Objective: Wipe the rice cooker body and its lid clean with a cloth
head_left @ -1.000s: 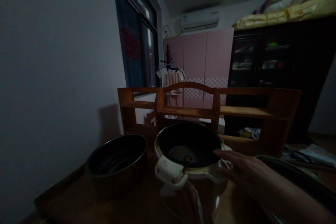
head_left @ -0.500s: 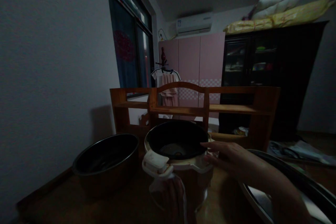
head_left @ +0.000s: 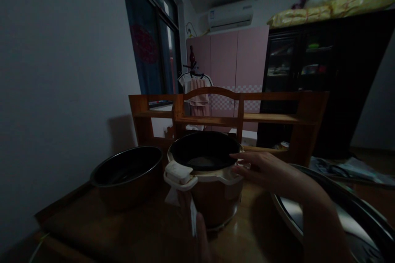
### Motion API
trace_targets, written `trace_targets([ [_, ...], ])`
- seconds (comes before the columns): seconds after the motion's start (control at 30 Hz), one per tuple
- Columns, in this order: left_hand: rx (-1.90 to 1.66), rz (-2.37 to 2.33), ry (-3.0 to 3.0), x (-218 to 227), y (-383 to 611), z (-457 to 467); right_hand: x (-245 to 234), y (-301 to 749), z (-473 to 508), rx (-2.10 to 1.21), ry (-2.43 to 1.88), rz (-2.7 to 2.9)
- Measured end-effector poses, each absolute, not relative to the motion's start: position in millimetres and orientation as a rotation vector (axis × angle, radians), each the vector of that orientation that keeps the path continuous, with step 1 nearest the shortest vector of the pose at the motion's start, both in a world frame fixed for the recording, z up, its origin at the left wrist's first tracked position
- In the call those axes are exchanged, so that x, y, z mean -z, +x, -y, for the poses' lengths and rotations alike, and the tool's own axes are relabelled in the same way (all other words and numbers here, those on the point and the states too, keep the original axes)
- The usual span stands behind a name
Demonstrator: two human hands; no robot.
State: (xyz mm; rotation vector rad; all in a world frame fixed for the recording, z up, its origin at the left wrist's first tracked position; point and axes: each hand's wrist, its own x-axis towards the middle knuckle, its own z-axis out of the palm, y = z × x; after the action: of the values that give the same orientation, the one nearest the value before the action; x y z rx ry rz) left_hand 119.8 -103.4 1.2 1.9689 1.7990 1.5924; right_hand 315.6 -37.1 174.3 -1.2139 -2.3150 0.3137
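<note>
One rice cooker (head_left: pixel 212 189) is seen mid-table, its rim touched by the flat, open right hand (head_left: pixel 271 172). One dark pot (head_left: pixel 126 172) is set just left of it, one basin (head_left: pixel 352 218) right. The grip of the left hand (head_left: pixel 202 238) cannot be told.

Cooker (head_left: pixel 216 197) in front of you: cream rim, brown-tan wall, black inside, and a white latch (head_left: pixel 179 172). Bowl (head_left: pixel 123 181) on your left is dark with a shiny rim. Counter (head_left: pixel 123 230) is mid-brown wood, shelf rack (head_left: pixel 216 120) orange-brown. Wardrobe (head_left: pixel 234 61) is pink with a pink-white checker band. Cabinet (head_left: pixel 339 70) is black.
</note>
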Motion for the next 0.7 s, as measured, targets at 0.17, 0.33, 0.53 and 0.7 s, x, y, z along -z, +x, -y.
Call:
trace_targets([
  [0.17, -1.521, -1.747, 2.031, -3.8, 145.6, 108.9, -170.6, 319.2, 33.0, -0.309, -1.237, 2.335],
  [0.33, -1.464, -1.67, 2.126, -15.1, 153.8, 101.3, -171.2, 319.2, 32.9, -0.315, -1.222, 2.341],
  [0.53, -1.467, -1.641, 2.187, -27.1, 146.0, 96.7, -170.5, 319.3, 31.6, -0.306, -1.213, 2.334],
  [0.7, -1.496, -1.635, 2.216, -30.9, 141.0, 93.2, -170.9, 320.1, 32.1, -0.301, -1.2, 2.343],
])
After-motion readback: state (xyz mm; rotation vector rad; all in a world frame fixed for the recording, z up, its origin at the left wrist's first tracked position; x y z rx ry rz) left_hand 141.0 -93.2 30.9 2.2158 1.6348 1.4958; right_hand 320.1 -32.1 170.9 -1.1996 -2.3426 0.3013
